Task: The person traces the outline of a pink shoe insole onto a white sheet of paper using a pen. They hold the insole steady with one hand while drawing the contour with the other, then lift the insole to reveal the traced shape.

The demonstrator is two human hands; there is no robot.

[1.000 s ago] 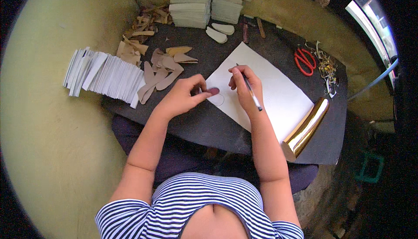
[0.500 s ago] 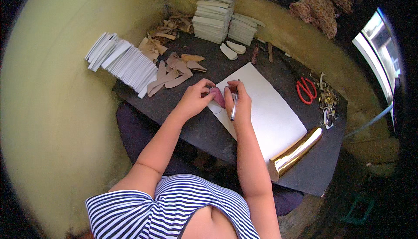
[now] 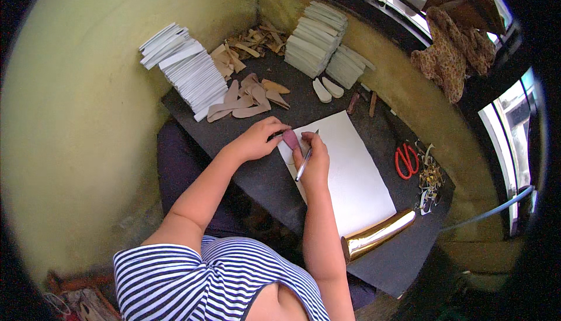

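A small mauve, sole-shaped piece (image 3: 290,139) lies at the left edge of a white sheet (image 3: 356,175), between my two hands. Fingers of my left hand (image 3: 257,140) are bent together at its upper left end, gripping it there. My right hand (image 3: 315,162) holds a silver-and-dark pen (image 3: 303,165) slanting across the fingers, its one end toward me. The right thumb reaches the lower side of the mauve piece. Part of a curved line drawn on the sheet shows just below the piece.
A shiny gold roll (image 3: 380,236) lies across the sheet's near end. Red-handled scissors (image 3: 406,161) and thin scraps (image 3: 430,180) are to the right. Tan cut pieces (image 3: 248,96), a white stack (image 3: 196,78), another stack (image 3: 315,40) and two pale sole shapes (image 3: 327,89) stand farther back.
The whole view has shifted and turned with my head. My left hand sits more at the upper left end of the mauve piece, and the pen slants more in my right hand.
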